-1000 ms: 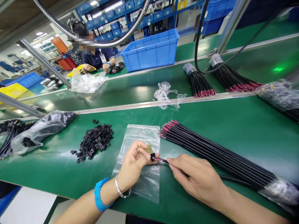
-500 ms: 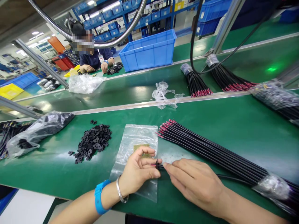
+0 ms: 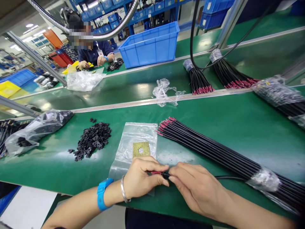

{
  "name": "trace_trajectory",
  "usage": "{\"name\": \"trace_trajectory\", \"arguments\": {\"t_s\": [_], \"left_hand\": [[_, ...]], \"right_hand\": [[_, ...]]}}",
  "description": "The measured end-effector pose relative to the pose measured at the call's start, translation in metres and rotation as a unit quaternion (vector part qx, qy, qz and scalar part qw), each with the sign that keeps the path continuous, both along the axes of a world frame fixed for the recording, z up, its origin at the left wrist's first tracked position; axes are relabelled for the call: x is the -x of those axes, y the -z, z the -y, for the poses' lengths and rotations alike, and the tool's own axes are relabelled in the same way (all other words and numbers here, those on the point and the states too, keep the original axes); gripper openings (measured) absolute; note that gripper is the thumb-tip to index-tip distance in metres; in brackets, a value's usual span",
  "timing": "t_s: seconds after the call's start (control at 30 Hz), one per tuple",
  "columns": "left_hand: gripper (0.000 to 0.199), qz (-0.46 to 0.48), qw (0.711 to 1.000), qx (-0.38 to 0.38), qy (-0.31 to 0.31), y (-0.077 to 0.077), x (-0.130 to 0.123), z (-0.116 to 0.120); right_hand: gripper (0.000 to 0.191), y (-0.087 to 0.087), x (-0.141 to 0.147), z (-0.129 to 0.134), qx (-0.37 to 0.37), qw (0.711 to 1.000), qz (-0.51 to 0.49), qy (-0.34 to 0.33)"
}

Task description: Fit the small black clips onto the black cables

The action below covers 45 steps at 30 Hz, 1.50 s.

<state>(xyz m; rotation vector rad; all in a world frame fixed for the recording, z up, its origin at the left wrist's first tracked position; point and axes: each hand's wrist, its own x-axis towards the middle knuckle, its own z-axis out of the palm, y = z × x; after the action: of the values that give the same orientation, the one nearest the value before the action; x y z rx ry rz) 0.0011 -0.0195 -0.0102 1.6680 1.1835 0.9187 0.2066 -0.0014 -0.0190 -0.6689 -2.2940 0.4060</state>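
My left hand (image 3: 140,178), wearing a blue wristband and a silver bangle, pinches a small black part (image 3: 165,174) between thumb and fingers. That part sits around a black cable (image 3: 230,178), whose red wire end (image 3: 156,172) sticks out toward my left palm. Close against it, my right hand (image 3: 200,187) grips the cable, which trails away to the right from under it. Just beyond my left hand, a yellowish square pad with a round hole (image 3: 137,149) lies on a clear plastic bag (image 3: 124,148).
A pile of small black parts (image 3: 94,138) lies to the left. Bundled black cables with red ends (image 3: 214,151) stretch across the right. Crumpled plastic (image 3: 164,92) lies by the metal rail. A blue bin (image 3: 150,47) and a seated co-worker (image 3: 92,54) are beyond.
My left fingers have closed around the black part, where they were more spread before. The right fingers have come up against it. The view has shifted slightly, and the square pad shows more fully.
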Motion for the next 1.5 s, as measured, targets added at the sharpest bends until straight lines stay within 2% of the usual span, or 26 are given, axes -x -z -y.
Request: {"name": "trace_trajectory", "arguments": {"t_s": [0.1,0.2,0.27,0.37,0.43,0.53,0.73,0.97,1.07,1.13,1.2,1.23,1.3,1.33,1.4,1.43,1.5], "left_hand": [[0.028,-0.013,1.000,-0.020,-0.006,0.004,-0.009,0.002],[0.028,-0.031,0.999,-0.022,-0.021,0.004,-0.013,0.002],[0.029,-0.051,0.999,0.008,-0.017,0.003,-0.010,0.001],[0.043,-0.078,0.994,0.074,0.021,0.000,0.002,-0.002],[0.051,-0.069,0.991,0.104,0.047,-0.001,0.011,-0.003],[0.048,-0.043,0.992,0.111,0.052,0.000,0.017,-0.001],[0.033,-0.047,0.998,0.034,0.027,0.012,0.005,0.008],[0.027,-0.049,0.997,-0.052,0.001,0.018,-0.001,0.015],[0.025,-0.054,0.997,-0.050,-0.005,0.018,-0.002,0.015],[0.023,-0.062,0.998,-0.025,0.004,0.016,-0.003,0.016],[0.021,-0.079,0.996,-0.008,0.040,0.015,-0.004,0.018],[0.020,-0.087,0.994,-0.009,0.068,0.013,-0.004,0.019],[0.020,-0.093,0.988,-0.015,0.126,0.010,-0.002,0.021],[0.022,-0.088,0.985,-0.012,0.146,0.008,-0.001,0.022],[0.025,-0.068,0.985,0.011,0.158,0.003,0.003,0.020],[0.025,-0.060,0.986,0.026,0.151,0.002,0.006,0.018],[0.023,-0.053,0.988,0.061,0.130,0.001,0.011,0.011]], "right_hand": [[0.021,0.001,0.002,0.002,0.038,0.999,-0.019,-0.006],[0.021,0.005,0.000,0.001,0.115,0.993,-0.008,-0.015],[0.022,0.008,-0.001,-0.001,0.172,0.985,0.012,-0.029],[0.019,0.015,-0.003,-0.006,0.221,0.974,0.040,-0.043],[0.017,0.018,-0.003,-0.009,0.228,0.971,0.052,-0.045],[0.017,0.020,-0.003,-0.011,0.231,0.970,0.065,-0.043],[0.015,0.019,-0.002,-0.012,0.248,0.963,0.090,-0.046],[0.016,0.014,-0.001,-0.006,0.267,0.960,0.070,-0.043],[0.018,0.011,-0.001,-0.006,0.284,0.955,0.076,-0.038],[0.019,0.008,-0.003,-0.010,0.292,0.949,0.100,-0.059],[0.017,0.004,-0.007,-0.018,0.265,0.953,0.124,-0.079],[0.014,0.002,-0.008,-0.023,0.223,0.965,0.123,-0.064],[0.013,-0.001,-0.010,-0.037,0.090,0.988,0.121,0.037],[0.016,-0.001,-0.010,-0.043,0.016,0.984,0.137,0.111],[0.030,0.001,-0.009,-0.054,-0.076,0.944,0.225,0.228],[0.036,0.003,-0.008,-0.058,-0.099,0.922,0.271,0.259],[0.037,0.007,-0.006,-0.063,-0.125,0.896,0.330,0.269]]}}
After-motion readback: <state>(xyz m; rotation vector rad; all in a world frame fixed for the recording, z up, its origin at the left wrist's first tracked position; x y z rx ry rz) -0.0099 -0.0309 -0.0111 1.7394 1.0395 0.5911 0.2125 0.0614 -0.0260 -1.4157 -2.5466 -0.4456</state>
